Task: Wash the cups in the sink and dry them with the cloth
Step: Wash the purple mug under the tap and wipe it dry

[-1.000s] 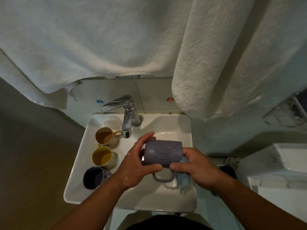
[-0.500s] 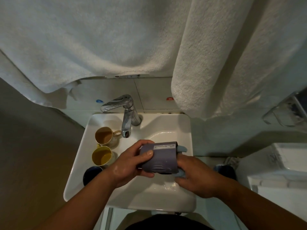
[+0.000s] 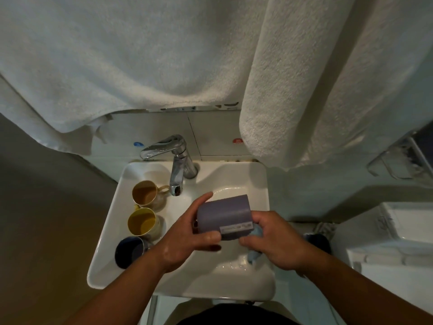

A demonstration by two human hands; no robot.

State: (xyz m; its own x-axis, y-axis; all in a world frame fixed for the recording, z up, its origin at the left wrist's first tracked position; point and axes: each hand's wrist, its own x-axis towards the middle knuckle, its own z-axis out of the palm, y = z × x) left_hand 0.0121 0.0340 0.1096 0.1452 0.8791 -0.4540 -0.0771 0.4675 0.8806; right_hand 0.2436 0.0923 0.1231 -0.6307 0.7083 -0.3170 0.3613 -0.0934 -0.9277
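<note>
We hold the mug [image 3: 223, 213] on its side, axis left to right: left hand [image 3: 187, 238] wraps its base end, right hand [image 3: 275, 242] pinches the cloth [image 3: 254, 253] at its rim.

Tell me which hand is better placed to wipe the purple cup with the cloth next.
Right. The right hand already holds the blue cloth against the purple cup, while the left hand grips the cup.
</note>
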